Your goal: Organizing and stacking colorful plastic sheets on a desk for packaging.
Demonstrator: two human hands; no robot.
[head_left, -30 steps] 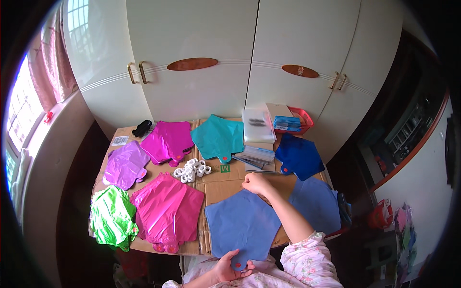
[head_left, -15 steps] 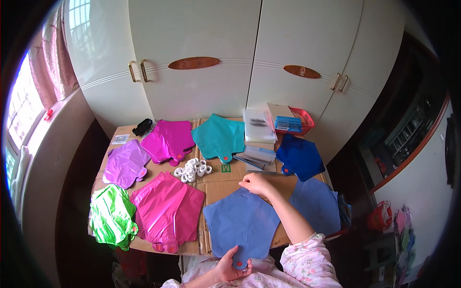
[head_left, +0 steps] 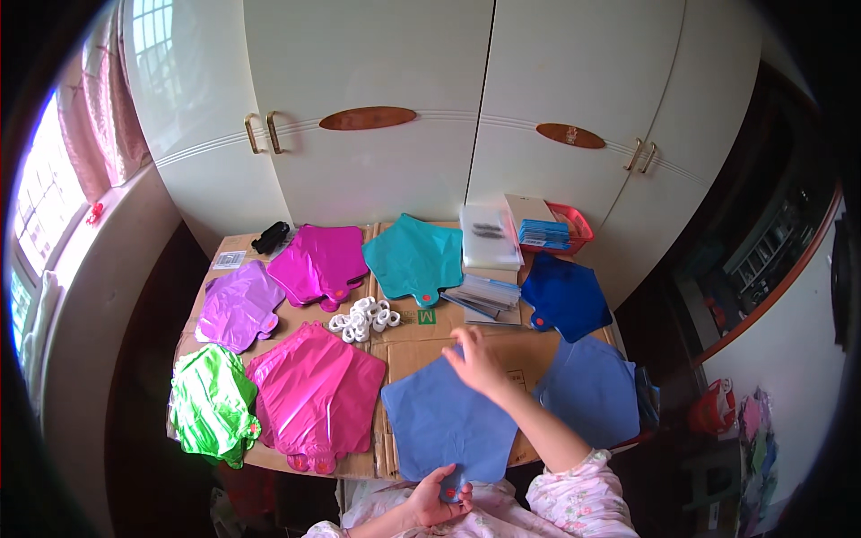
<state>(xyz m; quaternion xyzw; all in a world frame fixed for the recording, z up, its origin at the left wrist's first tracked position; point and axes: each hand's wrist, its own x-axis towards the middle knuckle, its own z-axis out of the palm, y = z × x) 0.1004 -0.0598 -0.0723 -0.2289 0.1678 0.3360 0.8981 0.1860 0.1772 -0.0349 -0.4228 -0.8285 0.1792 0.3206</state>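
A flat, matte blue foil balloon point(head_left: 448, 417) lies at the table's front edge, star-like with blunt corners. My left hand point(head_left: 432, 498) holds its lower tab, the one with a red dot, between thumb and fingers. Over its upper corner is my right hand point(head_left: 480, 363), open, with its fingers apart and nothing visible in them. My right forearm crosses above the balloon's right side. Just right of that arm lies a stack of the same matte blue balloons point(head_left: 592, 394).
Around lie flat foil balloons in pink point(head_left: 318, 394), green point(head_left: 211, 403), lilac point(head_left: 238, 309), magenta point(head_left: 316, 262), teal point(head_left: 413, 260) and dark blue point(head_left: 565, 296). White ribbon rolls point(head_left: 362, 320), clear sleeves point(head_left: 490, 238) and a red basket point(head_left: 581, 235) are on the cardboard-covered table.
My right hand has let go of the balloon's upper corner, and its fingers have spread. My left hand keeps its hold on the lower tab. The view has shifted slightly.
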